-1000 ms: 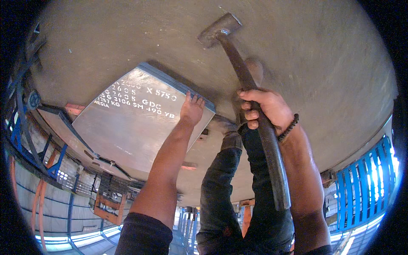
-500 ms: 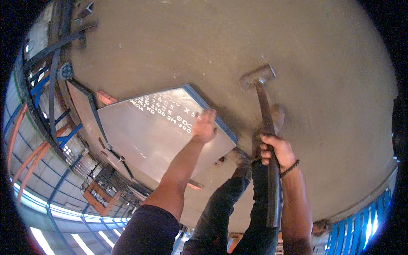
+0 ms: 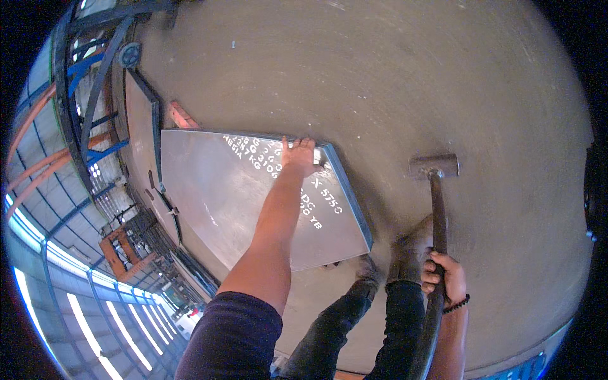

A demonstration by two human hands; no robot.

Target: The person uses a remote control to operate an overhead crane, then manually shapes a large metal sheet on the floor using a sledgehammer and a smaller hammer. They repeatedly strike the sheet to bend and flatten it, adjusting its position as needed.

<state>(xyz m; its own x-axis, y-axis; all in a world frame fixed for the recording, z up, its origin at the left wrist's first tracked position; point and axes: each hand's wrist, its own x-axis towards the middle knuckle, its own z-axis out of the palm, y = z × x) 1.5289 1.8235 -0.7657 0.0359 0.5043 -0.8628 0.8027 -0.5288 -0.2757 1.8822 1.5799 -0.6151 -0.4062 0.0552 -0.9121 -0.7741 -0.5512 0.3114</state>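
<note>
A stack of flat grey steel plates [image 3: 209,187] with angled corners and white painted markings lies low over the floor at left of centre. My left hand [image 3: 300,157] rests on its top near the far corner, fingers spread and fingertips at the edge; it holds nothing. To the right, my right hand [image 3: 448,278] is closed around the dark handle of a sledgehammer [image 3: 437,166]. The hammer's blocky metal head points away from me, close to the floor, but whether it touches cannot be told. The handle's lower end runs along my forearm.
My boots [image 3: 408,253] stand at the near right side of the stack. A red block [image 3: 182,115] sits at its far left edge. Another steel plate [image 3: 140,111] lies farther left, beside a metal frame [image 3: 95,95]. Brown floor [image 3: 506,114] spreads beyond and to the right.
My left hand has shifted from the right part of the plate to its far edge by the corner. The view has turned, and the sledgehammer in my right hand now appears farther right and lower.
</note>
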